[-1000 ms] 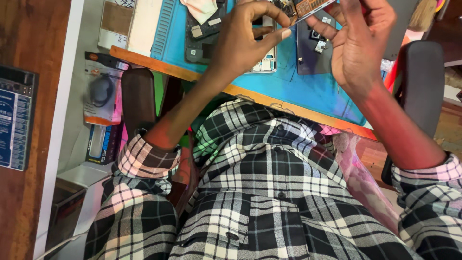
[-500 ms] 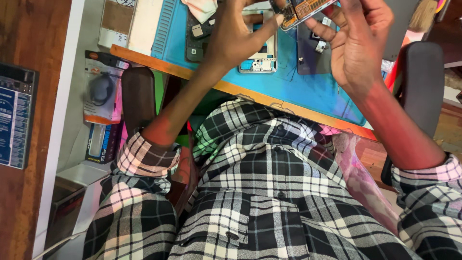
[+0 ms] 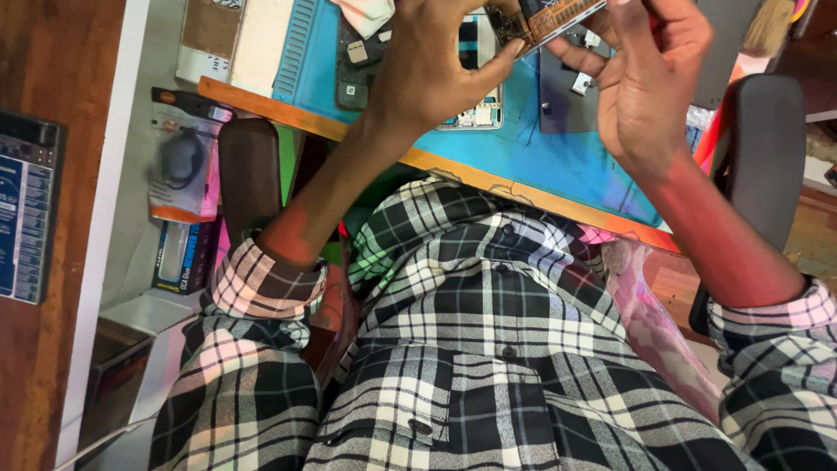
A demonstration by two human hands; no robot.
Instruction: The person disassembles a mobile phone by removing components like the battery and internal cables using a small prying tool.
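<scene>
Above the blue work mat point(image 3: 558, 166), near the top edge of the view, both hands are holding a small orange-brown circuit board point(image 3: 551, 16), kept lifted clear of the mat. The left hand point(image 3: 432, 65) is curling its fingers and pinching the board's nearer end between thumb and fingertips. The right hand point(image 3: 649, 74) is gripping the far end, fingers bent around it (the top of the view is cutting off the fingertips).

Compared with half a second ago, the left hand is sitting slightly lower and further right over the mat, so its thumb is now pressing closer to the board's corner; the right hand is hardly shifting. The grip is looking tighter and the board is staying airborne, which suggests close handling of the part is continuing, not ending.

Directly beneath the board, an opened phone body point(image 3: 475, 78) is lying flat on the mat, partly hidden by the left hand. A dark grey flat panel point(image 3: 567, 105) is resting on the mat just right of it. Off the mat's left side, beyond the bench point(image 3: 261, 103) edge, packaged goods point(image 3: 181, 166) are lying.
</scene>
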